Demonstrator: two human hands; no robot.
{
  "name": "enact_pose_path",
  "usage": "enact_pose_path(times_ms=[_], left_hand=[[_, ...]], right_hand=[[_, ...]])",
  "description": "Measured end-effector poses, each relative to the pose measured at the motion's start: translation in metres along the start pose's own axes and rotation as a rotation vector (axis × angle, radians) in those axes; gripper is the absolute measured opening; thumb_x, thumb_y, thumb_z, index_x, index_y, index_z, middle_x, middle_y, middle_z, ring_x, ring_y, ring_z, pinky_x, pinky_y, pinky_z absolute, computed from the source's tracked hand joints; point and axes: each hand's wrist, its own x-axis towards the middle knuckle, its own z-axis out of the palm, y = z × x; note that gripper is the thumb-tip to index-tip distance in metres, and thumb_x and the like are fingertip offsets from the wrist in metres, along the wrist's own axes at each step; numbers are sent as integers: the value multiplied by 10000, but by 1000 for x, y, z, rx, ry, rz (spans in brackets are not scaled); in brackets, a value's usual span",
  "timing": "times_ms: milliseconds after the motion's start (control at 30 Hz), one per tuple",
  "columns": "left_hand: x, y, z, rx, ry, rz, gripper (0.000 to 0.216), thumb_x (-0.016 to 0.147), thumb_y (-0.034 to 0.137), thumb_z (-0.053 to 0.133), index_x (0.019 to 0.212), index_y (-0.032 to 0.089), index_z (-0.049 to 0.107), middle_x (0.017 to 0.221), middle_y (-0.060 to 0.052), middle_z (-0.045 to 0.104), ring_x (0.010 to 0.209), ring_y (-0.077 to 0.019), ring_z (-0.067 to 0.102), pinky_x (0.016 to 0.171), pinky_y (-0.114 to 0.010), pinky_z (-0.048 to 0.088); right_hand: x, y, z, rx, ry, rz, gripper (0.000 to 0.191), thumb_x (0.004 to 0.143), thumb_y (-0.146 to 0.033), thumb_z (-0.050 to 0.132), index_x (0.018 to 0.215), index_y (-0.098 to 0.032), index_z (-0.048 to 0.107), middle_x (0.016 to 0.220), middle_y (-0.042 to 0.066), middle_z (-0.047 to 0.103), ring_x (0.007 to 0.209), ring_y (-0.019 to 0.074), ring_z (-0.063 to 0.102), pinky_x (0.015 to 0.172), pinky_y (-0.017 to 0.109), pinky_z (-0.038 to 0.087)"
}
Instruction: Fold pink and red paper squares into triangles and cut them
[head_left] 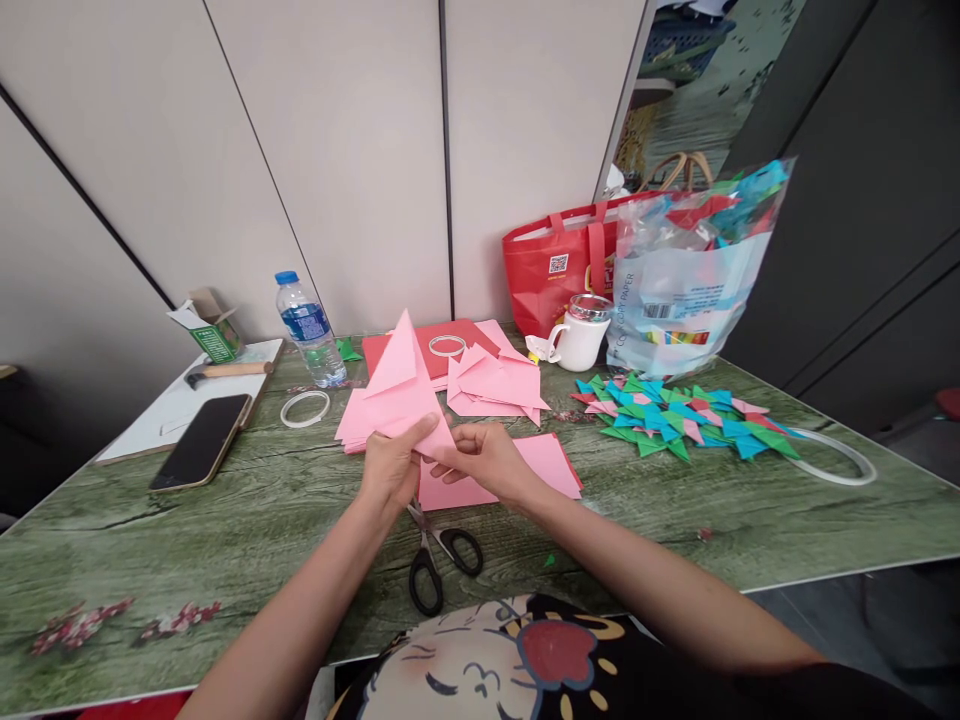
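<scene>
A folded pink paper peak [397,372] points lengthwise away from the left hand [393,461] and right hand [489,462], both pinching its near edge.

Smooth matt paper [397,400] is seen left of the glossy mug [581,345]; right of it, a shiny plastic bag [675,275].

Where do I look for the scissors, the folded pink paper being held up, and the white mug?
Scissors [424,536]: head camera view, where the two halves cross.
Folded pink paper [411,398]: head camera view, middle of its flat face.
White mug [583,345]: head camera view, side of its body.
</scene>
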Motion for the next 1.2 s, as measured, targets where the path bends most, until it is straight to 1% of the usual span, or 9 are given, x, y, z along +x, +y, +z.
enact_pose_path(times_ms=[100,167,267,400,600,767,867,1033,1200], left_hand=[[2,8,0,-67,-6,57,311,479,123,785,764,121,659,755,-59,702,669,-190,656,635,-285,519],[3,12,-1,-87,-14,42,295,489,131,784,753,128,652,750,-46,701,652,-183,656,607,-269,525],[4,14,-1,-100,-23,6,276,508,141,777,744,116,636,714,-45,693,617,-179,654,536,-233,515],[4,14,0,-136,-36,9,264,542,116,752,772,99,624,698,-49,687,606,-173,651,526,-225,519],[4,10,0,-168,10,-4,216,600,48,686,801,104,628,729,-51,696,617,-174,656,583,-265,548],[4,11,0,-127,11,3,223,596,58,692,809,90,636,721,-74,697,632,-193,661,555,-259,545],[1,10,3,-111,5,16,257,560,77,722,801,95,637,716,-70,698,609,-195,660,513,-246,536],[-2,5,5,-102,11,-18,293,511,74,744,783,102,640,716,-62,699,617,-204,664,483,-234,533],[0,1,2,-77,37,-29,264,559,88,714,812,101,640,691,-64,696,617,-215,665,440,-240,528]], right_hand=[[-4,1,3,41,-60,10,359,594,-397,712,799,-115,629,692,59,682,579,135,640,571,265,536],[-6,1,4,92,-74,-10,356,624,-403,690,826,-115,633,763,77,693,584,129,644,563,254,540],[-8,0,7,150,-37,-48,372,652,-425,661,845,-108,642,804,98,700,555,121,641,541,248,543],[-9,0,11,176,48,-72,358,646,-428,664,789,-100,654,774,104,705,534,134,646,523,260,547],[-8,7,14,195,131,-101,334,643,-400,676,785,-98,658,802,113,707,600,166,670,551,271,555],[-7,6,14,224,75,-65,350,651,-397,672,853,-112,652,815,98,706,593,153,670,549,248,553],[-5,5,14,222,52,-6,365,658,-437,653,814,-107,655,777,95,705,539,145,660,497,229,539],[-3,9,15,250,132,-12,359,603,-427,694,727,-91,668,717,99,702,512,135,645,476,217,521],[-4,11,18,266,180,-20,336,590,-398,708,710,-87,673,681,91,696,502,131,638,472,215,519]])
